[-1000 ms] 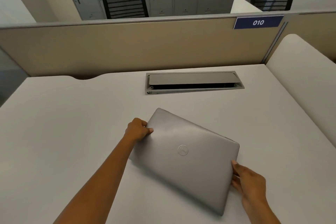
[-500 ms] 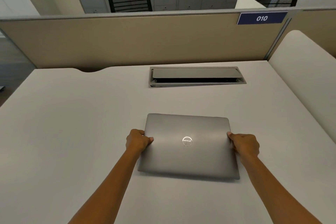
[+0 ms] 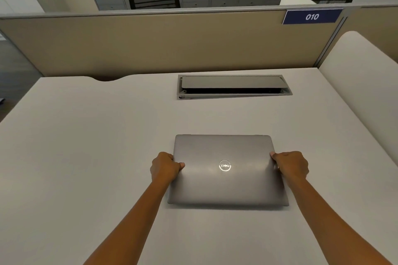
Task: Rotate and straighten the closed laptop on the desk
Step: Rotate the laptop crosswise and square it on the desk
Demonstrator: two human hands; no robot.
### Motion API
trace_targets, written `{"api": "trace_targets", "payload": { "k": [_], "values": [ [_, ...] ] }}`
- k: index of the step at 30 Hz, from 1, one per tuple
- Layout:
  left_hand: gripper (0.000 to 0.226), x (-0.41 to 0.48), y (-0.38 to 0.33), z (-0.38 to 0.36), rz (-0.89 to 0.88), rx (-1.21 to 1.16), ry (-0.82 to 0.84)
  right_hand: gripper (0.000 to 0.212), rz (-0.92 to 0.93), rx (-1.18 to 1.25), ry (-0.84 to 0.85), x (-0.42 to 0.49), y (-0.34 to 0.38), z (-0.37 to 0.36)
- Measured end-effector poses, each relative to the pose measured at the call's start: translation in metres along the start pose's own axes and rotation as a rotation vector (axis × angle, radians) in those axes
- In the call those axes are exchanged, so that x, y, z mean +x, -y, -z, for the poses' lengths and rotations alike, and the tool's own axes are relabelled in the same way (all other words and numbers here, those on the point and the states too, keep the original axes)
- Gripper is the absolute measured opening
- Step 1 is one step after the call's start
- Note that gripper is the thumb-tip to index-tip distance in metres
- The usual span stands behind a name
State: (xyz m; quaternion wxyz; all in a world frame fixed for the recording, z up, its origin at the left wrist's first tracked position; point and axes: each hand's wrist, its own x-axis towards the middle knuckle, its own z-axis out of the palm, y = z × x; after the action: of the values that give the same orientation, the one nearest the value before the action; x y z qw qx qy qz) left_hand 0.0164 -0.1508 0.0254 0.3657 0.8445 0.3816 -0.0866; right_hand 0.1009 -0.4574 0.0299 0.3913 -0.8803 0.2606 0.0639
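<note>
Grey metal laptop [image 3: 226, 178] lies closed on the white desk [image 3: 86, 157], near the cable hatch [image 3: 233, 86], edges square to it. Left hand [image 3: 164, 168] and right hand [image 3: 290, 166] each pinch a side edge. Risk: uneven release drags one corner, skewing alignment; the smooth casing may slip.

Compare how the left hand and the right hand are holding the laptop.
The left hand grips the laptop at its left edge, the right hand at its right edge. The left thumb reaches further onto the lid than the right. Both hold mid-edge, level with each other.
</note>
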Motion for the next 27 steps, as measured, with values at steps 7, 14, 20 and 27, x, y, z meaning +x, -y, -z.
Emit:
{"api": "trace_targets", "payload": {
  "k": [7, 14, 20, 27],
  "values": [
    [0.027, 0.0, 0.001, 0.002, -0.022, 0.054, 0.004, 0.031, 0.0, -0.021, 0.024, 0.001, 0.002, -0.002],
    [0.03, -0.004, 0.003, 0.003, -0.004, 0.046, 0.013, 0.025, 0.036, -0.048, 0.021, 0.003, -0.003, -0.001],
    [0.027, -0.008, 0.007, 0.0, -0.015, 0.061, 0.001, 0.027, 0.074, -0.077, 0.013, 0.005, -0.006, -0.002],
    [0.026, -0.007, 0.008, -0.003, -0.037, 0.074, -0.005, 0.029, 0.099, -0.064, 0.005, 0.001, -0.015, 0.0]
  ]
}}
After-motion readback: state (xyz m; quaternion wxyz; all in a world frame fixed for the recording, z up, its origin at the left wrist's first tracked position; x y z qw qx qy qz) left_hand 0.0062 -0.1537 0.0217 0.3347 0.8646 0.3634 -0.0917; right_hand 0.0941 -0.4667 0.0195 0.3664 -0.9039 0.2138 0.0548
